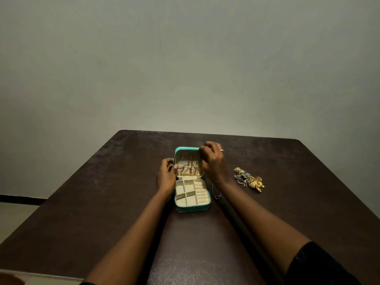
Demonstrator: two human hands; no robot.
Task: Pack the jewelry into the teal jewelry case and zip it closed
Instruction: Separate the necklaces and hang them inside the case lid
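Teal jewelry case lies open at mid-frame on the dark table. Gold chains fill the pocket of its raised lid, and the cream compartments below show bare lining. The left hand grips the lid's left edge. The right hand curls its fingers on the lid's upper right corner. A thin necklace lies just right of the case. A jewelry pile sits further right, well inside the table's edge.

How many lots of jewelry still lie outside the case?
2: a mixed heap right of the right hand, and a thin chain beside the case. The right forearm may hide more.
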